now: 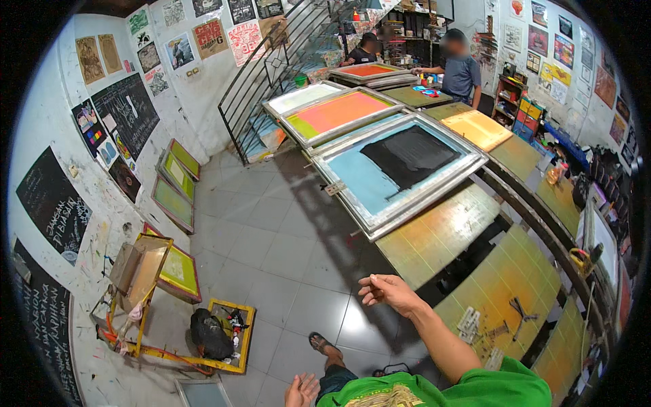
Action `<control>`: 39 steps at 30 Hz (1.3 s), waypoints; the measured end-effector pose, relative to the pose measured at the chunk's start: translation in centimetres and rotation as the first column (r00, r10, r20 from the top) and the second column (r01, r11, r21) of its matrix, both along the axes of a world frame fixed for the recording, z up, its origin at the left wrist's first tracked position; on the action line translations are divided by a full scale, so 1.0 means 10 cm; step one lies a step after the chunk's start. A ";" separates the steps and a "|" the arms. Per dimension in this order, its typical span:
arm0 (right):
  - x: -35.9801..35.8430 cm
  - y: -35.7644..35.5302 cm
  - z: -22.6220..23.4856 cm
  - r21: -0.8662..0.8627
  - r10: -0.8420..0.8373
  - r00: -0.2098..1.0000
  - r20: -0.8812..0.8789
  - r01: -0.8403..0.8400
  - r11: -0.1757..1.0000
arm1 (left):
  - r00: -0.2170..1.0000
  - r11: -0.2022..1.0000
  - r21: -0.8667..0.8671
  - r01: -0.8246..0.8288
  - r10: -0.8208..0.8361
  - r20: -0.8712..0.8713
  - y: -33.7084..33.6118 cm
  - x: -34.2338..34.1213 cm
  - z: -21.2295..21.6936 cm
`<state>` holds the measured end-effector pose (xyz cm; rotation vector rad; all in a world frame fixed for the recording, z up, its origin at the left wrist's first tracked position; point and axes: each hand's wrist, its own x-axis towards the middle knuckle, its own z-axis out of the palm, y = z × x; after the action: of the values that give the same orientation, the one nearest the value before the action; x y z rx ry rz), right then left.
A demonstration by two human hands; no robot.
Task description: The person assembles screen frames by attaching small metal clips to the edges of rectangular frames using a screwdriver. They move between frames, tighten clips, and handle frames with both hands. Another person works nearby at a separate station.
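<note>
My right hand (390, 293) reaches forward over the tiled floor, its fingers loosely bent and apart, with nothing visible in it. It is nearest to the bare platen (434, 227) at the front of the long printing table. Down at the lower edge my left hand (303, 391) hangs by my leg, fingers apart and holding nothing. Beyond the right hand a screen printing frame (352, 166) with pale blue mesh lies on the table. Black ink (410, 156) covers part of its mesh. Behind it lies a frame with pink and orange mesh (346, 114).
Metal clamps (469, 324) and dark tools (522, 317) lie on a nearer platen. A yellow metal stand (247, 339) holding a black bag (211, 334) is at left. Green-mesh screens (178, 178) lean against the wall. A person (461, 71) stands at the table's far end; another (364, 51) is behind.
</note>
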<state>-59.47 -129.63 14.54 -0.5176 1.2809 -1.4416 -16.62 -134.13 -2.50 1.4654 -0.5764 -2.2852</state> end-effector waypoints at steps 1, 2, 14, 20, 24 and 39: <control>-0.08 -0.23 -0.03 0.009 0.001 1.000 0.012 -0.001 1.000 | 1.000 1.000 -0.009 -0.024 0.024 -0.007 -0.17 -0.09 0.11; -0.17 -0.47 -0.04 0.018 0.000 1.000 0.024 -0.001 1.000 | 0.999 0.999 -0.017 -0.047 0.047 -0.015 -0.37 -0.19 0.14; -0.91 -3.09 0.26 -0.028 -0.220 0.975 0.001 0.220 0.975 | 0.998 0.941 -0.338 0.005 0.016 0.059 -4.13 -1.22 0.70; -1.26 -3.88 0.21 -0.042 -0.285 0.953 0.106 0.291 0.956 | 0.994 0.909 -0.403 0.108 -0.086 0.071 -5.45 -2.01 1.12; -1.69 -4.22 0.05 -0.005 -0.388 0.912 0.134 0.392 0.920 | 0.978 0.927 -0.310 0.209 -0.203 0.053 -6.11 -2.67 0.89; -3.93 -6.87 0.60 -0.019 -0.483 0.875 -0.009 0.483 0.875 | 0.995 0.959 -0.266 0.099 -0.102 0.003 -9.29 -4.37 0.81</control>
<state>-98.79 -198.31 20.50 -0.2180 1.4775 -1.8641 -60.31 -227.03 5.56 1.3201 -0.9341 -2.1856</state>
